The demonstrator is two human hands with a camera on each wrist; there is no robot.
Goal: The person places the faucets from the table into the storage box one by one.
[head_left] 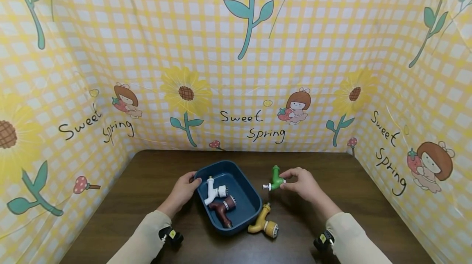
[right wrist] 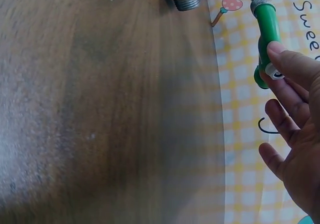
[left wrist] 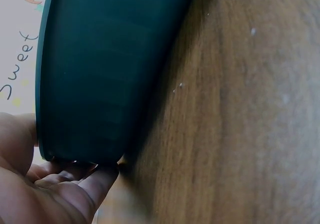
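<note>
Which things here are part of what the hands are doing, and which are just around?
Likely part of the job:
green tap, pinched by the right hand
blue tub, gripped by the left hand
white tap and brown tap, inside the tub
yellow tap, untouched beside the tub

Just around:
checked cloth
wooden table
black wrist devices

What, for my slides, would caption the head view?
Left grip on blue tray holding white tap and brown tap; right grip on green tap; yellow tap outside.
</note>
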